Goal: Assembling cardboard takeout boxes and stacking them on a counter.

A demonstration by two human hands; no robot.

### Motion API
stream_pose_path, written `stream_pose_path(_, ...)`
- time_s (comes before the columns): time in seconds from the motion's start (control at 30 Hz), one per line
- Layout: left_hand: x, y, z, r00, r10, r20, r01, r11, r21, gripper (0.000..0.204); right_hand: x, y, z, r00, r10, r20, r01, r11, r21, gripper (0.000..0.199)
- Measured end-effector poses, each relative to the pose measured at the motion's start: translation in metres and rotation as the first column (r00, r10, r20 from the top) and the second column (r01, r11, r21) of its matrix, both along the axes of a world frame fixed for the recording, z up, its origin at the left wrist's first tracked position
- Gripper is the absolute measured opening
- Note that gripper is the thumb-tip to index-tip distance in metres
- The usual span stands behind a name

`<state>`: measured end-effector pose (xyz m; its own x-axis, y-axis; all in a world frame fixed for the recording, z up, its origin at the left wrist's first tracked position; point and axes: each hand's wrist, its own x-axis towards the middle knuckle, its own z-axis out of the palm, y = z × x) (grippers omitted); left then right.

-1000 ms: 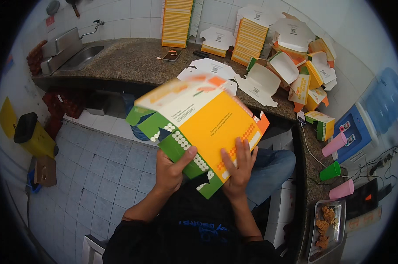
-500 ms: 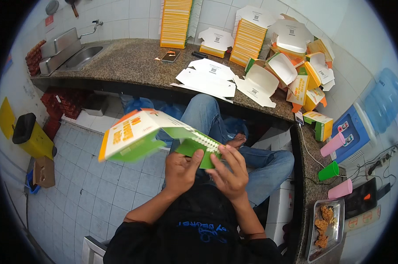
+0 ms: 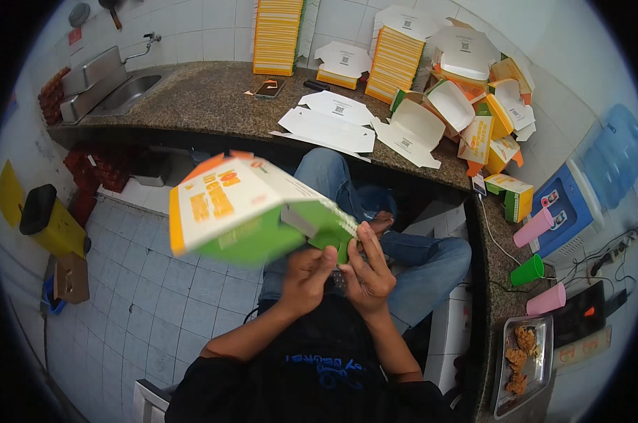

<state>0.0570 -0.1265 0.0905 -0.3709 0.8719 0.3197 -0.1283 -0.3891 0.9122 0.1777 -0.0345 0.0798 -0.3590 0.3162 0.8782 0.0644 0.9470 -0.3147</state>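
Note:
A partly folded cardboard food box (image 3: 224, 201), white, yellow, orange and green, is held above my lap, its printed lid part reaching out to the left. My left hand (image 3: 306, 280) is closed on the lower green flap, thumb pointing up along it. With thumb and fingers, my right hand (image 3: 366, 278) pinches the box's right end beside a zigzag-patterned edge. The fingertips of both hands nearly meet there. The far side of the box and some fingers are hidden.
Flat white box blanks (image 3: 326, 123) lie on the granite counter (image 3: 192, 95) ahead. Stacked cartons (image 3: 395, 63) and a pile of folded boxes (image 3: 477, 130) stand behind and right. Cups (image 3: 527, 270), a water dispenser (image 3: 566, 211) and a tray of fried chicken (image 3: 502, 402) are at right.
The box has tilted, showing more of its printed face, and its right end has folded inward between my hands. My left hand has shifted slightly right, toward my right hand.

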Motion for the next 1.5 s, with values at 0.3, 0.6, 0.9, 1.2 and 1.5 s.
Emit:
stream_pose_path(0.3,0.002,-0.006,0.024,0.872,0.182,-0.454,-0.145,0.983,0.115,0.026,0.012,-0.004,-0.014,0.857,0.301,-0.419,-0.487,0.74,-0.464,0.049)
stream_pose_path(0.6,-0.002,-0.032,0.036,0.732,-0.202,-0.651,0.097,0.976,-0.194,0.013,0.06,0.015,-0.024,0.914,0.107,-0.392,-0.324,0.773,-0.545,0.055)
stream_pose_path(0.9,0.0,-0.032,0.033,0.868,-0.125,-0.481,-0.051,0.94,-0.336,0.032,0.064,-0.001,0.04,0.877,0.422,0.23,-0.195,0.751,-0.631,0.037)
stream_pose_path(1.2,0.0,-0.028,0.015,0.89,-0.05,-0.453,0.066,0.998,0.019,0.045,0.056,-0.003,0.032,0.856,0.462,0.234,-0.278,0.791,-0.545,0.04)
stream_pose_path(1.5,-0.062,-0.021,0.023,0.836,-0.365,-0.409,0.365,0.927,-0.082,0.083,0.088,0.007,0.042,0.963,0.004,0.271,0.015,0.998,-0.068,0.071)
